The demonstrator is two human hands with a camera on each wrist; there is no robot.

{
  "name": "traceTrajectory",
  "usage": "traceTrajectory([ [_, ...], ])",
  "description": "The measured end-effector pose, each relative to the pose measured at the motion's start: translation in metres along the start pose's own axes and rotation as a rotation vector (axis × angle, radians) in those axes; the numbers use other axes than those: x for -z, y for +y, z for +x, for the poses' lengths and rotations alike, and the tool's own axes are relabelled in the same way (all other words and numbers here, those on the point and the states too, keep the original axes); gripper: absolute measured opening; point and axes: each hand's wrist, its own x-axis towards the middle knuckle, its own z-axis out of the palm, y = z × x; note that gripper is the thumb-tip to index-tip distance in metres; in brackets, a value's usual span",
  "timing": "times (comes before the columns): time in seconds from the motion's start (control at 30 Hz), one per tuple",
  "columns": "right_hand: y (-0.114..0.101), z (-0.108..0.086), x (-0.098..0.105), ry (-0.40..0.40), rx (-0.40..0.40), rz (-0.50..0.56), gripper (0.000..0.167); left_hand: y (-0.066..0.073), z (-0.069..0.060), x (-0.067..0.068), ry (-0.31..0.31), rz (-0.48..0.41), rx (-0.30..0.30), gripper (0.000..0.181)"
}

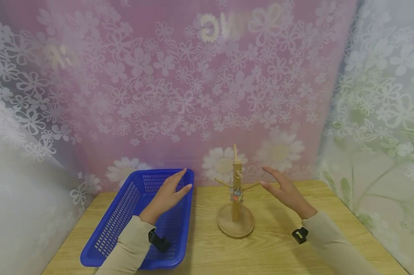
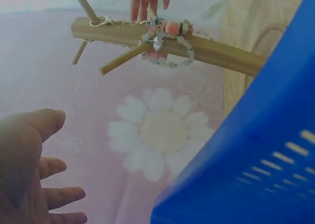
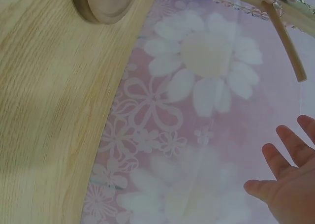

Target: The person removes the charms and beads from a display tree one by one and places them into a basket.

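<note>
A small wooden stand [image 1: 237,172] with a round base [image 1: 236,232] and several pegs stands upright on the table. Beaded bracelets [image 2: 172,29] and a thin gold chain hang on it. To its left my left hand [image 1: 165,198] hovers over a blue plastic basket [image 1: 187,229], fingers extended, holding nothing. My right hand [image 1: 289,193] is raised to the right of the stand, its fingertips near one peg [image 3: 285,42]. Nothing is in that hand; its fingers are spread in the right wrist view.
The wooden table [image 1: 269,252] carries the basket on its left side. Behind it hangs a pink floral curtain [image 1: 179,95], with pale floral sheets [image 1: 382,152] at the sides. Each wrist wears a black strap device [image 1: 299,235].
</note>
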Motion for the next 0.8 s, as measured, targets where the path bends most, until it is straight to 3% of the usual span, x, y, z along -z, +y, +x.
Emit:
traceTrajectory([
  [0.33, 0.000, 0.000, -0.008, 0.055, 0.012, 0.007, 0.053, 0.011, -0.001, -0.015, 0.050, -0.051, -0.036, 0.064],
  [0.6, 0.000, -0.001, -0.013, 0.053, 0.012, 0.070, 0.050, 0.014, -0.002, -0.028, 0.088, -0.062, -0.083, 0.059],
  [0.8, -0.001, 0.001, -0.016, 0.043, 0.026, 0.147, 0.048, 0.023, -0.002, -0.033, 0.067, -0.113, -0.104, 0.057],
])
